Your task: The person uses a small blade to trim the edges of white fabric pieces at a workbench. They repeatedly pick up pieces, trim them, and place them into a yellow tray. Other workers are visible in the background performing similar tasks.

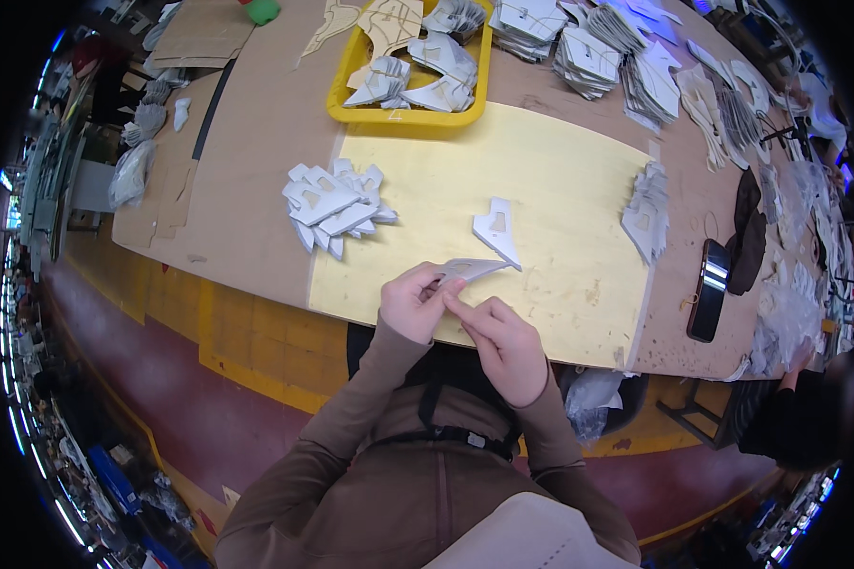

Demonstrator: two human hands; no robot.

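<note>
Between both hands, close to the table's front edge, a white cut piece [474, 269] with a pointed end is held tilted. My left hand [414, 302] pinches its near end between thumb and fingers. My right hand [501, 343] has its thumb and forefinger pressed together at the piece's lower edge, touching the left fingertips. Just beyond lies a similar white piece [494, 228] with a small cutout, flat on the yellow sheet [417, 175]. To the left is a loose heap of such white pieces [332, 207]; a neater overlapping row of pieces [646, 213] lies to the right.
A yellow tray [408, 117] with bundled pieces stands at the back. Stacks of white pieces [588, 59] lie behind to the right. A black phone [709, 289] and a dark cloth strip [748, 228] lie at the right. Another person's dark sleeve [792, 422] shows at lower right.
</note>
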